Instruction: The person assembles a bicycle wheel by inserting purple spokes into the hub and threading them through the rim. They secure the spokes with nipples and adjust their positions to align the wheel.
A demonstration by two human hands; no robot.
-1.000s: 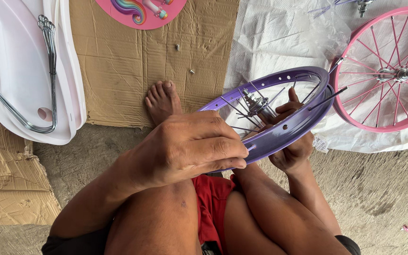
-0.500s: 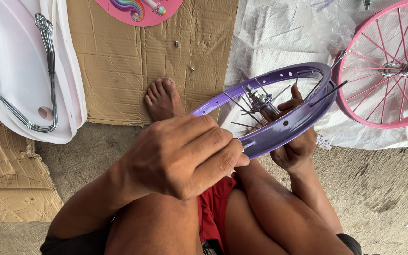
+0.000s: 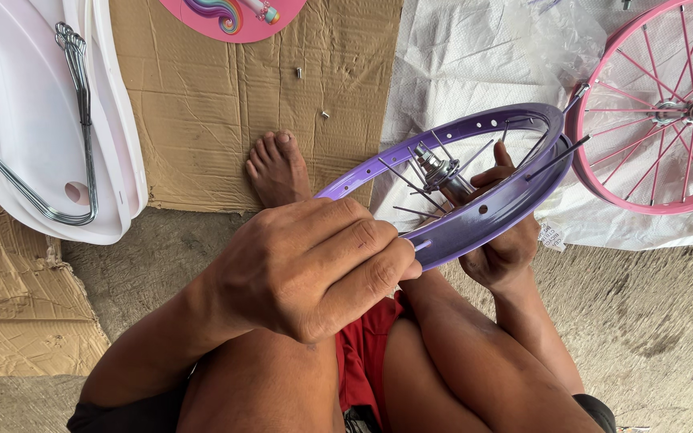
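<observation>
Cardboard sheet [image 3: 226, 120]: flattened, brown, laid on the ground; the person's bare foot [image 3: 277, 168] rests on its near edge.

White plastic sheet [image 3: 475, 64]: crumpled, right of the cardboard, under the wheels.

White moulded panel [image 3: 34, 144]: at left, with a bent chrome wire frame [image 3: 78, 104] lying on it.

Pink wheel [image 3: 655, 108]: fully spoked, flat on the plastic sheet, just beside the purple rim's far edge.

Purple wheel rim [image 3: 483, 216]: held tilted above the knees, between both hands. Metal hub [image 3: 435, 170] at centre; only a few spokes [image 3: 399, 178] are fitted, some loose at the outer end, most rim holes bare. Judged: spoke lacing under way, at an early stage. The next move seems to call for guiding a loose spoke end to its rim hole while the rim is kept from turning.

Left hand [image 3: 314, 269]: nearest the camera, at the rim's near edge. Fingers [image 3: 362, 240] curled tight and pressed together against the thumb, pinching something small at the rim; whether a spoke end or a nipple cannot be told.

Right hand [image 3: 503, 244]: under the rim, gripping it from below, fingers reaching up through toward the hub.

Small metal fittings [image 3: 324, 115]: scattered on the cardboard, well apart from the hands.
</observation>
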